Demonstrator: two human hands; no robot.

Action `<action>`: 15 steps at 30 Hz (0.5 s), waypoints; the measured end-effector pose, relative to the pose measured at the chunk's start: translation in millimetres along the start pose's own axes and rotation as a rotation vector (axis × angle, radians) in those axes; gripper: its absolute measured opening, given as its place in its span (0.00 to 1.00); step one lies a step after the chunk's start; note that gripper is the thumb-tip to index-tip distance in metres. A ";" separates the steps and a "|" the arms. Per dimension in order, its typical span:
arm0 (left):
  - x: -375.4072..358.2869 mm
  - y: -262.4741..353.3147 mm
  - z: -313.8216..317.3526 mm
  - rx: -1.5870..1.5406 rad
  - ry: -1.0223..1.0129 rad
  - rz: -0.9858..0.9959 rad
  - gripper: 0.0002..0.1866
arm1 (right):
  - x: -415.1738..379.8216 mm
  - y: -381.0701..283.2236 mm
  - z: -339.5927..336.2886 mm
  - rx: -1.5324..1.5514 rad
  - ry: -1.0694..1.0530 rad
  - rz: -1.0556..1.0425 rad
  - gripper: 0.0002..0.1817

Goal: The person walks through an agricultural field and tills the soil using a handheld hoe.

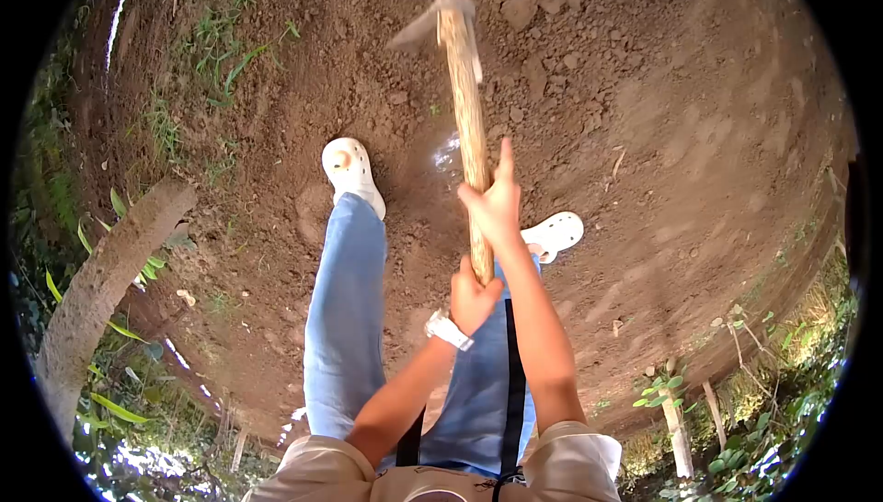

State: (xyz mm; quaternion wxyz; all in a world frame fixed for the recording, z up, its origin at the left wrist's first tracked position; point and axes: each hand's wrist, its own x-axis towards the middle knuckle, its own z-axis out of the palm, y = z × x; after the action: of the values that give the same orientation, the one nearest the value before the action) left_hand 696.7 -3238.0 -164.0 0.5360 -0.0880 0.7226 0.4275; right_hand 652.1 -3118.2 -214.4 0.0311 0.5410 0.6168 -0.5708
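A hoe (467, 107) with a pale, rough wooden handle reaches away from me over the brown soil. Its metal head (451, 17) is blurred, with one part pointing left and a narrow part along the handle's right side. My left hand (474, 302), wearing a white wristwatch (448, 329), is closed around the handle's near end. Farther up, my right hand (498, 211) grips the handle from the right, thumb across it and index finger stretched along it. Whether the head touches the ground cannot be made out.
My feet in white clogs (349, 171) stand apart on loose, cloddy soil (589, 88). Grass tufts (216, 51) grow at upper left. A tree trunk (110, 290) leans at left. Plants and a wooden stake (676, 433) stand at lower right.
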 end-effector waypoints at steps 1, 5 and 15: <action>10.4 24.8 -7.5 -0.115 -0.060 -0.039 0.17 | 15.3 7.5 8.1 0.220 0.039 -0.092 0.40; 56.9 40.2 -16.0 -0.356 -0.143 0.051 0.16 | 50.5 -26.1 7.5 0.675 -0.389 0.409 0.20; 39.7 6.0 20.3 -0.723 -0.212 -0.279 0.10 | 32.7 10.9 2.0 0.206 -0.259 0.452 0.16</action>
State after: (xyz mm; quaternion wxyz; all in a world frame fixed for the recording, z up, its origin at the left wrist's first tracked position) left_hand 691.1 -3206.7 -195.8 0.5949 -0.3235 0.4476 0.5840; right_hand 645.1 -3101.6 -243.9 0.1812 0.5876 0.4102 -0.6735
